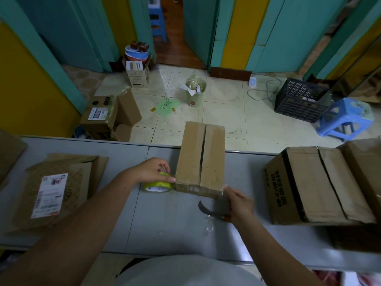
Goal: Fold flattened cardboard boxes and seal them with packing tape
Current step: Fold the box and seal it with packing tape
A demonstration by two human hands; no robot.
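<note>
A person stands at a long grey table [169, 228], seen from above through a head camera. A folded brown cardboard box [201, 157] lies lengthwise in the middle of the table, its far end reaching past the far edge. Its two top flaps meet along a dark centre seam that is not yet taped. The left hand [152, 170] grips a roll of yellow-green packing tape [157, 185] against the box's near left corner. A strip of clear tape seems to run across the near end to the right hand [240, 203] at the near right corner. That hand is motion-blurred, so it is unclear whether it pinches the tape or only presses it. The step looks like sealing the near end. The next move probably calls for cutting the strip free and smoothing it flat, then taping the centre seam. A curved dark-bladed knife [206, 210] lies on the table just beside the right hand. A larger brown carton with black print [309, 182] sits to the right, and flattened cardboard with a white shipping label [59, 190] lies to the left. Beyond the table is a pale tiled floor [226, 112] with a blue plastic stool [344, 118], a black slatted crate [299, 100], a full waste bin [194, 91] and a green paper sheet [167, 106]. More brown boxes [103, 116] stand on the far left, and the walls are teal and yellow.
</note>
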